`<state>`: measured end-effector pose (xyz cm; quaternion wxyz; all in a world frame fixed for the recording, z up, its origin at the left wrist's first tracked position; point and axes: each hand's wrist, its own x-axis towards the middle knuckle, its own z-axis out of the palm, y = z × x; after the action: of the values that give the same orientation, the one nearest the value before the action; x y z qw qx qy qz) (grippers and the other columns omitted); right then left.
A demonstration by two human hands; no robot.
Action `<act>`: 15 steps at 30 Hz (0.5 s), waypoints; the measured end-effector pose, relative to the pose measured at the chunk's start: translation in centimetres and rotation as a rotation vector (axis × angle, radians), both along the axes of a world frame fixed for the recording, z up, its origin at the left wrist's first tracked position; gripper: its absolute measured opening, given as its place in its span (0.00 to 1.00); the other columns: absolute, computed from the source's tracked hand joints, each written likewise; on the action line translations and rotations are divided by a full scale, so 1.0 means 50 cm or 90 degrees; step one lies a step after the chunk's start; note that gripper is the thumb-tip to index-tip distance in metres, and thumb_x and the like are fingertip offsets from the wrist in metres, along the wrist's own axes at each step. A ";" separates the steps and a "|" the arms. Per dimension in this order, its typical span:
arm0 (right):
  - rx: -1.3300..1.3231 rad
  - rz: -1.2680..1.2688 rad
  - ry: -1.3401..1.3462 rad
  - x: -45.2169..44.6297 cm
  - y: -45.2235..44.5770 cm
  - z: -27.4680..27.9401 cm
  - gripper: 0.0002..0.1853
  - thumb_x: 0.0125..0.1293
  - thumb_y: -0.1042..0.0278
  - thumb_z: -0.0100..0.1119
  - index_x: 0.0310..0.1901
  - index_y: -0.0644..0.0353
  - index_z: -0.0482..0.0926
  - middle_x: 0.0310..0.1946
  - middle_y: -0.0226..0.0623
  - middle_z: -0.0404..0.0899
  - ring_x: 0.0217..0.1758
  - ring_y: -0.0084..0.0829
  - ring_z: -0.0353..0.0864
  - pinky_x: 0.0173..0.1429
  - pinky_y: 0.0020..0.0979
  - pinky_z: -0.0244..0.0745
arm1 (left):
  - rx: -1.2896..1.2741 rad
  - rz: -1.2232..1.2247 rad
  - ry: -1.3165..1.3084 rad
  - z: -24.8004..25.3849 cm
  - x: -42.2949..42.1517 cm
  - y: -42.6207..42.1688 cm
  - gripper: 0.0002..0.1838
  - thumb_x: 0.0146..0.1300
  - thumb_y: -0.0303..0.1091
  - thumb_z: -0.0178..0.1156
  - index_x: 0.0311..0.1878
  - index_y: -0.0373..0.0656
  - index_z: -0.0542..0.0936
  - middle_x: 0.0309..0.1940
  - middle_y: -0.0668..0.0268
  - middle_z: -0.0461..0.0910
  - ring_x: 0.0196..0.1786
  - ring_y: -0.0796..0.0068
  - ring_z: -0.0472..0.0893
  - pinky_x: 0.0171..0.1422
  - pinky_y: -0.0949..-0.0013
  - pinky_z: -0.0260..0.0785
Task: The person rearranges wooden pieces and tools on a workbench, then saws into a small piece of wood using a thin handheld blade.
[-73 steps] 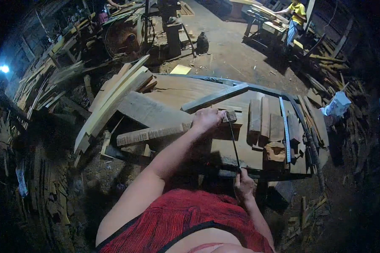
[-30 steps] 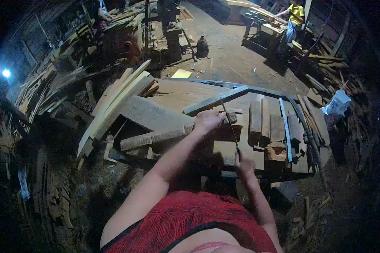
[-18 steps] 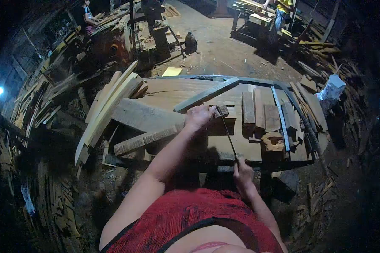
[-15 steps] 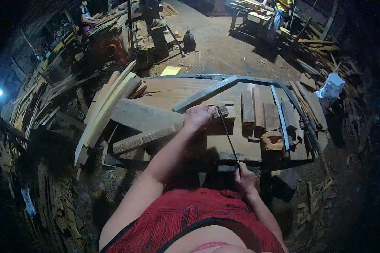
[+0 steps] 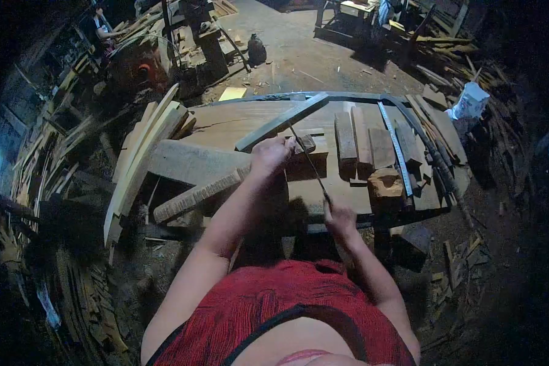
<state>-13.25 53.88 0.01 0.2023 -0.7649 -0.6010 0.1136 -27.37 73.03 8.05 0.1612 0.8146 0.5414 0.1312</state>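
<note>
A long, thin dark blade-like tool (image 5: 311, 163), a file or a saw seen edge-on, runs up and left across the workbench (image 5: 226, 125). Its near end is in my right hand (image 5: 341, 221), whose fingers are wrapped round the handle. My left hand (image 5: 269, 154) is closed on a small wooden block (image 5: 307, 144) near the middle of the bench. The tool passes over this block, right beside my left fingertips, and its tip extends beyond toward a grey wooden bar (image 5: 282, 122). My left palm hides part of the block.
Wooden blocks (image 5: 346, 139), a hollowed wood piece (image 5: 386, 182) and a white ruler (image 5: 395, 149) lie to the right. A ridged wooden strip (image 5: 198, 196) and long boards (image 5: 143, 152) are at left. A person (image 5: 104, 30) sits far left.
My right hand has pushed the tool forward, so its tip now reaches past the block. My left hand keeps its grip on the block. The whole view has shifted slightly.
</note>
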 end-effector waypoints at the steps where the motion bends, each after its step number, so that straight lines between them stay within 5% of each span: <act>1: 0.072 -0.005 0.045 -0.001 -0.058 -0.004 0.09 0.60 0.64 0.49 0.42 0.54 0.71 0.25 0.51 0.75 0.28 0.53 0.75 0.30 0.48 0.69 | 0.012 -0.008 0.003 -0.010 -0.001 0.006 0.27 0.62 0.58 0.40 0.31 0.44 0.79 0.31 0.54 0.79 0.39 0.55 0.78 0.45 0.56 0.69; 3: 0.142 -0.008 0.090 0.000 -0.112 0.017 0.10 0.60 0.65 0.49 0.43 0.54 0.70 0.25 0.51 0.75 0.29 0.53 0.75 0.31 0.49 0.69 | 0.022 -0.015 0.004 -0.015 -0.002 0.012 0.27 0.62 0.57 0.40 0.31 0.44 0.79 0.31 0.54 0.79 0.39 0.55 0.78 0.44 0.56 0.69; 8: -0.010 0.009 0.000 0.013 -0.029 0.019 0.12 0.60 0.64 0.48 0.45 0.53 0.71 0.24 0.51 0.75 0.29 0.53 0.76 0.32 0.49 0.70 | 0.028 -0.028 0.015 -0.015 -0.001 0.011 0.27 0.62 0.57 0.40 0.31 0.44 0.79 0.30 0.54 0.79 0.38 0.55 0.79 0.43 0.56 0.70; 10: 0.045 0.009 -0.022 -0.003 0.078 0.046 0.08 0.57 0.63 0.52 0.35 0.56 0.68 0.21 0.45 0.76 0.24 0.46 0.78 0.26 0.43 0.72 | 0.024 -0.021 0.024 -0.007 0.000 0.004 0.27 0.62 0.57 0.40 0.31 0.45 0.79 0.31 0.55 0.79 0.38 0.56 0.79 0.44 0.57 0.70; 13: 0.162 0.025 -0.082 -0.026 0.180 0.033 0.11 0.58 0.61 0.52 0.40 0.54 0.69 0.26 0.45 0.78 0.29 0.41 0.80 0.29 0.40 0.74 | -0.001 -0.017 0.033 0.009 -0.002 0.001 0.27 0.62 0.57 0.40 0.32 0.45 0.80 0.32 0.57 0.79 0.40 0.56 0.79 0.45 0.57 0.69; 15: -0.054 0.006 0.035 -0.023 0.193 0.041 0.14 0.55 0.60 0.55 0.41 0.52 0.67 0.38 0.46 0.77 0.38 0.38 0.80 0.32 0.44 0.74 | -0.023 -0.028 -0.014 0.013 -0.009 0.000 0.29 0.61 0.58 0.40 0.33 0.42 0.79 0.32 0.52 0.79 0.41 0.56 0.78 0.47 0.58 0.69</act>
<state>-14.41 63.53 2.08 0.1859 -0.7666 -0.5932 0.1608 -27.80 73.03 8.70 0.1847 0.8219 0.5237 0.1265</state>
